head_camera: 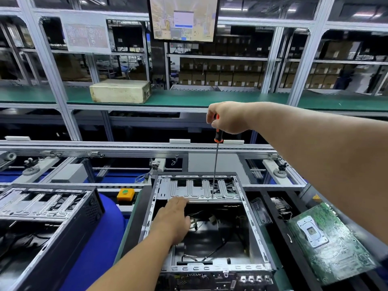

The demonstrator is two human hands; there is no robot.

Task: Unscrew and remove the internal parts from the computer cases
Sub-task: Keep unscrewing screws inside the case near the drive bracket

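An open computer case (255, 232) lies in front of me, its inside dark with loose cables (201, 224). A grey metal drive bracket (201, 191) spans its far end. My right hand (227, 117) grips the orange-and-black handle of a long screwdriver (216, 162) held upright, its tip down on the bracket near the front edge. My left hand (174, 219) reaches into the case with straight fingers, the fingertips touching the bracket's near edge.
A second open case (48, 208) lies at the left. A removed green motherboard (329, 242) rests at the right. A yellow button box (125, 194) sits between the cases. Conveyor rails (126, 148) run behind, with a cardboard box (120, 91) on the green shelf and a monitor (183, 18) above.
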